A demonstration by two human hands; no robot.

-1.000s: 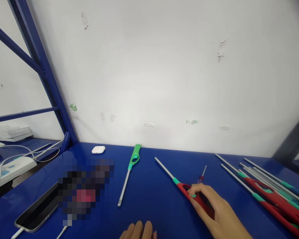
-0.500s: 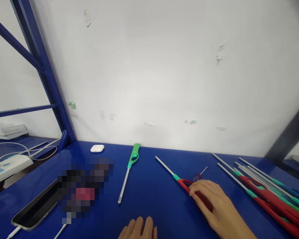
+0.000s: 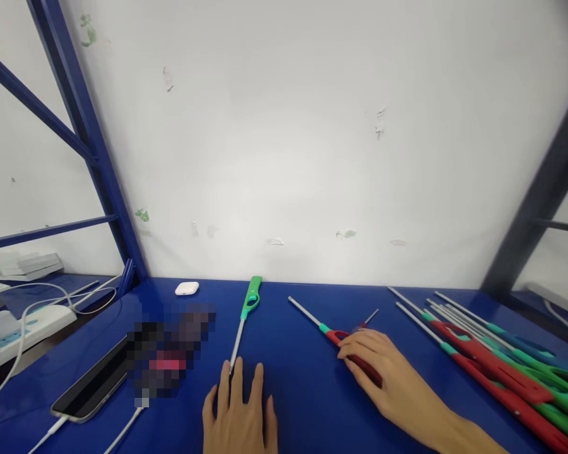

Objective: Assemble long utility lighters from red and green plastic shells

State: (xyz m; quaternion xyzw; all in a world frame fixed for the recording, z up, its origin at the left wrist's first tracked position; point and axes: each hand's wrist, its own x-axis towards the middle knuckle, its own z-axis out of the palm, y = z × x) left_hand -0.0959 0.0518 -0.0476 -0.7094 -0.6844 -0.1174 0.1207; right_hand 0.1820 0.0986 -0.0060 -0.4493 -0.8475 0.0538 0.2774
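Note:
My right hand (image 3: 383,375) rests over the red handle of a long-nosed lighter (image 3: 329,333) on the blue shelf (image 3: 303,391), fingers curled over it. A small screwdriver (image 3: 366,320) with a thin metal shaft lies just beyond those fingers. My left hand (image 3: 239,410) lies flat on the shelf with fingers stretched out, its fingertips at the metal tip of a green-handled lighter (image 3: 246,318) that points toward me.
A pile of several red, green and blue lighters (image 3: 492,359) lies at the right. A phone (image 3: 92,388) on a white cable sits at the left, next to a blurred object. A white earbud case (image 3: 187,289) is by the wall. A power strip (image 3: 23,321) sits further left.
My left hand has slid forward into fuller view, up to the green lighter's tip. The view has tilted down a little. My right hand stays on the red lighter.

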